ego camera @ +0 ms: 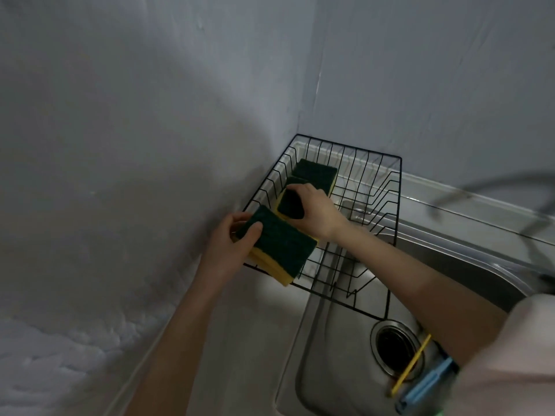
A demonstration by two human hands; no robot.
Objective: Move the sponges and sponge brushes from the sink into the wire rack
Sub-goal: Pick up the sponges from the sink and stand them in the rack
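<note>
A black wire rack (387,187) sits in the wall corner, over the left end of the steel sink (324,349). My left hand (231,244) grips a stack of green-and-yellow sponges (285,250) at the rack's near left edge. My right hand (315,208) is closed on another green-topped sponge (292,205) inside the rack. Further back in the rack lie more sponges (315,174). In the sink basin, beside the drain, lie a thin yellow handle (411,364) and a blue handle (426,385), partly hidden by my right sleeve.
Grey walls close in on the left and behind the rack. A blurred tap (498,190) arcs over the sink at the right. The round drain (393,349) opens in the basin floor. A pale counter strip (228,340) runs left of the basin.
</note>
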